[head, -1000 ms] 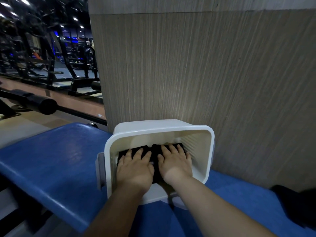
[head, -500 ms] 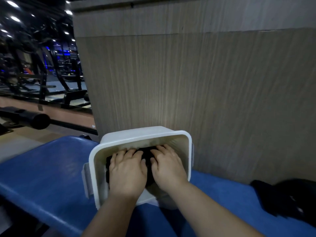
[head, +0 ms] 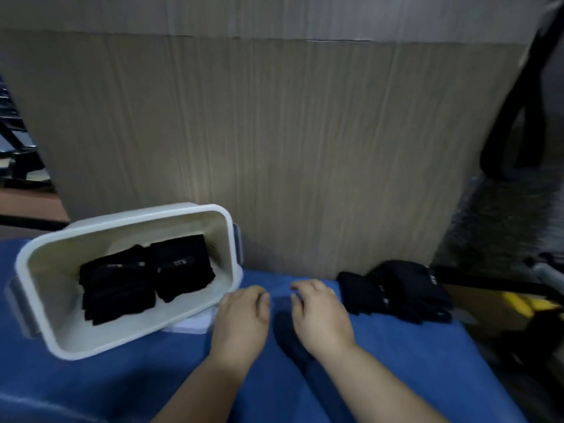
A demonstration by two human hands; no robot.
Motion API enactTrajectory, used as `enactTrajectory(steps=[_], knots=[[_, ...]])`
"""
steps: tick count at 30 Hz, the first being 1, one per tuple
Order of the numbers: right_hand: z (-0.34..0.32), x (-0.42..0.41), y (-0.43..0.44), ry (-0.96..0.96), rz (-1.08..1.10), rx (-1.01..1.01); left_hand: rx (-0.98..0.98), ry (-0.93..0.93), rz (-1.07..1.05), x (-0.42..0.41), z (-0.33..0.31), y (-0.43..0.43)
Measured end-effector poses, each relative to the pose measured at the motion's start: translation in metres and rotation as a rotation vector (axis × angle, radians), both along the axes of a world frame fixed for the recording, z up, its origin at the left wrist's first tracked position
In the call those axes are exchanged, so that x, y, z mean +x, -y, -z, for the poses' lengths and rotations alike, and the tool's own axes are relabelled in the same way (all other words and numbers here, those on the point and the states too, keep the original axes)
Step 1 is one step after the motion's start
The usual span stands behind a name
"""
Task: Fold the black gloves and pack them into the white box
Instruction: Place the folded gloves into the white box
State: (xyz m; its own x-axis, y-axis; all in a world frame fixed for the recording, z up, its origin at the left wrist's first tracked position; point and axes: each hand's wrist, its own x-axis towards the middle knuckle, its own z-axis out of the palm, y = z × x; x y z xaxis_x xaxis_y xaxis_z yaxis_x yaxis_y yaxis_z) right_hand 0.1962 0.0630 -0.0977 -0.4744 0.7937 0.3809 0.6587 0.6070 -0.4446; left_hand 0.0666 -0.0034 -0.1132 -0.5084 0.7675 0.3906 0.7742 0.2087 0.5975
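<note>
I see the left hand and right hand on the blue surface, fingers loosely curled, holding nothing, between the white box of folded black gloves and a loose glove pile.

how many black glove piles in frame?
3. Inside the white box: a left stack and a right stack, side by side. One loose pile on the blue bench, right of the box. Gloves per pile can't be counted.

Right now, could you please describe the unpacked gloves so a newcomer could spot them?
Start at the blue padded bench against the wood-grain panel. On its right end, beyond the right hand, lies a loose black pile. Unlike the folded gloves inside the white box, it sits out on the bench.
</note>
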Motion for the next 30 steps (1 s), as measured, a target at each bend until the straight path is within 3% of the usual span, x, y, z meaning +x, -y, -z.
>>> enactTrajectory(steps=[7,12,18,30], knots=[[0.014,0.087,-0.024,-0.044,0.190,-0.001,-0.154,0.119,0.161,0.081,0.007,-0.045],[0.015,0.128,-0.041,-0.203,0.359,0.049,-0.204,0.166,0.238,0.122,-0.001,-0.068],[0.015,0.156,-0.059,-0.234,0.530,0.081,-0.210,0.281,0.308,0.161,-0.016,-0.100],[0.025,0.166,-0.074,-0.062,0.479,-0.055,-0.274,0.501,0.260,0.192,-0.025,-0.154]])
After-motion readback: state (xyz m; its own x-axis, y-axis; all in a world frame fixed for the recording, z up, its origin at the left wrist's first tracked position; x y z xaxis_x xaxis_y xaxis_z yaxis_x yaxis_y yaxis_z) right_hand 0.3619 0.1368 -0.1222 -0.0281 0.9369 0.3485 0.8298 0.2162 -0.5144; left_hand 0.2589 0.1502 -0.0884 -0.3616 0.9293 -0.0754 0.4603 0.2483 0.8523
